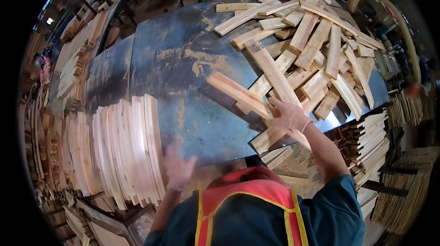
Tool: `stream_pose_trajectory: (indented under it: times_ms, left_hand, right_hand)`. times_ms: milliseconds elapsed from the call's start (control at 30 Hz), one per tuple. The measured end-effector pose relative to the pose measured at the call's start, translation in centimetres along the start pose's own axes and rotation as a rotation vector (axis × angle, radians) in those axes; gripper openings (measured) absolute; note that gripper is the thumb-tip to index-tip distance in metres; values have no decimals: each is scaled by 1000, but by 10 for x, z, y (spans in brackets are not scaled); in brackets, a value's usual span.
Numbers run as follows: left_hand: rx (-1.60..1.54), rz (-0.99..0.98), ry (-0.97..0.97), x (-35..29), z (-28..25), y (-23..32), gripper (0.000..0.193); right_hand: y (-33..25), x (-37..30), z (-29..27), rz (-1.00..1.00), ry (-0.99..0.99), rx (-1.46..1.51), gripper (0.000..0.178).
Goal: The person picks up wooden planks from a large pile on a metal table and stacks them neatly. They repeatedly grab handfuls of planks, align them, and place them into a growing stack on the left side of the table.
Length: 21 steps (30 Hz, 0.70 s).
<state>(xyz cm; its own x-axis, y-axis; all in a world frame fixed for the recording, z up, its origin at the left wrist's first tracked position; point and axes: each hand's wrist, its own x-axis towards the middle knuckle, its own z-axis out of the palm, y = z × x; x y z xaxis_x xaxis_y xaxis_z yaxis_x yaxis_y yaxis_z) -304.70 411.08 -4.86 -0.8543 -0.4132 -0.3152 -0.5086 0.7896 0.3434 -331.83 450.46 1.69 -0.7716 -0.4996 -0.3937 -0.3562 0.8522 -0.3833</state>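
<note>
My right hand (289, 116), in a pale glove, grips a wooden board (238, 92) near its near end. The board slants up to the left over the dark metal table, and its far end looks slightly blurred. Beside that hand, another long board (274, 72) lies on the edge of a jumbled heap of boards (316, 44). My left hand (178, 165) is smeared by motion at the table's near edge, so its fingers cannot be made out. Just left of it stands a tight row of boards (123, 149) set on edge.
Sawdust is scattered over the table (183, 113). A second row of boards (79, 154) stands farther left. Stacked strips (373, 140) are at the right, below the table edge. A pale hose (408, 35) hangs at the far right.
</note>
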Motion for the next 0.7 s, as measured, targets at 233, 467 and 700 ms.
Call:
stream_pose_trajectory:
  times_ms: [233, 467, 700]
  left_hand:
    - [-2053, -30, -1040, 82, 105, 142, 52]
    - [-1585, -218, -355, 97, 87, 142, 33]
    - [-577, -272, -58, 4, 14, 60, 32]
  right_hand:
    - [-16, 126, -11, -108, 189, 809, 85]
    - [47, 121, 2, 213, 400, -9, 78]
    - [-72, 118, 99, 104, 217, 1234, 84]
